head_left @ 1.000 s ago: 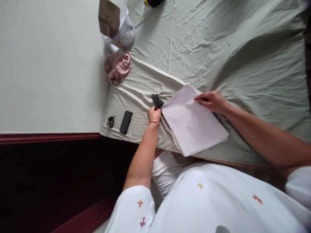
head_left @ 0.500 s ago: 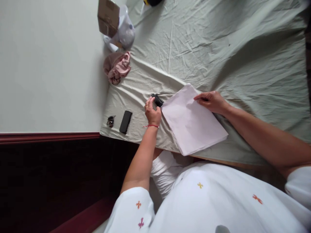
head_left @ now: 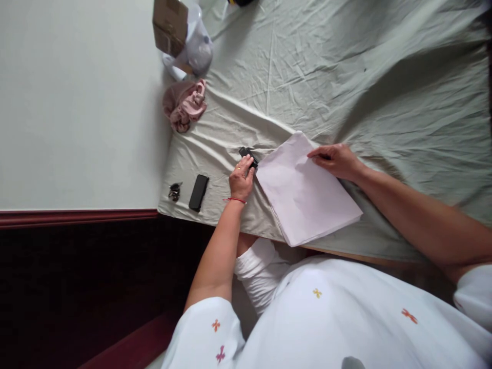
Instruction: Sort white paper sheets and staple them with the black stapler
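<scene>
The step in hand appears to be stapling a stack of pale paper sheets [head_left: 307, 192] that lies on the sheet-covered bed [head_left: 346, 77], near its front edge. The left hand [head_left: 241, 179] rests on a black stapler [head_left: 248, 155] at the stack's left corner, fingers curled over its rear; whether the grip is fully closed on it cannot be told. The right hand [head_left: 336, 160] lies flat on the stack's far edge, fingers extended, pinning the sheets and clasping nothing.

The next move calls for firm downward pressure on the stapler while the stack is kept aligned.

Compared with half a second ago, the left hand has lowered onto the stapler; the right hand has stayed in place. A black phone [head_left: 199, 192] and keys [head_left: 175, 191] lie left of the hand.
</scene>
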A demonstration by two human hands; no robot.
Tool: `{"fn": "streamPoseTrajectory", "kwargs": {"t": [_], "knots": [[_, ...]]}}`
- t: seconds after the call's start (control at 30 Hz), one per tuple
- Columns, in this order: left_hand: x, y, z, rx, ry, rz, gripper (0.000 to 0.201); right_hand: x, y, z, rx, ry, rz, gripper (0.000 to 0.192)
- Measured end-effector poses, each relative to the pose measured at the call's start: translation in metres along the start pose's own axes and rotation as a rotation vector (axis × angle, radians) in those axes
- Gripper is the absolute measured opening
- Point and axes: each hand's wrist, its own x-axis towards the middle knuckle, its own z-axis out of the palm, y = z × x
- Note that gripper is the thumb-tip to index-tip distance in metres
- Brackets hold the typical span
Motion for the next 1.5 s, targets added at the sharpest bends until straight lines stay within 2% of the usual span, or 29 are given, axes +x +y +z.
{"fn": "streamPoseTrajectory", "kwargs": {"t": [0.2,0.47,0.63,0.8,0.93,1.03,1.13,1.17,1.23,1.3,1.4,1.5], "knots": [[0.002,-0.003,-0.005,0.011,-0.043,0.018,0.035,-0.001,0.000,0.000,0.010,0.002,0.003,0.029],[-0.008,-0.008,0.014,0.015,-0.007,0.013,0.043,-0.002,-0.002,-0.002,-0.057,-0.014,0.007,0.034],[-0.007,-0.009,0.013,0.023,-0.047,0.015,0.045,-0.003,0.000,-0.002,-0.062,0.005,-0.016,0.034],[-0.005,-0.008,0.011,-0.008,-0.002,0.001,0.049,-0.006,0.002,0.000,0.019,0.015,-0.022,0.037],[-0.017,-0.002,0.010,0.025,0.032,-0.010,0.061,-0.007,0.001,0.000,0.090,0.069,-0.032,0.037],[-0.037,0.012,0.012,0.022,0.162,-0.146,0.064,-0.006,0.000,-0.003,0.184,0.088,-0.041,0.036],[-0.060,0.032,0.022,-0.140,0.316,-0.399,0.045,-0.006,-0.001,-0.007,0.319,0.094,0.004,0.035],[-0.066,0.039,0.026,-0.248,0.315,-0.482,0.042,-0.006,-0.001,-0.009,0.361,0.096,0.018,0.035],[-0.075,0.054,0.032,-0.505,0.285,-0.618,0.049,-0.006,-0.001,-0.012,0.442,0.093,0.027,0.034],[-0.079,0.068,0.036,-0.712,0.239,-0.673,0.056,-0.005,-0.002,-0.015,0.521,0.085,0.018,0.033],[-0.078,0.081,0.035,-0.860,0.208,-0.726,0.061,-0.004,-0.003,-0.018,0.598,0.080,0.030,0.033],[-0.077,0.083,0.034,-0.923,0.224,-0.764,0.056,-0.006,-0.005,-0.019,0.671,0.108,0.076,0.031]]}}
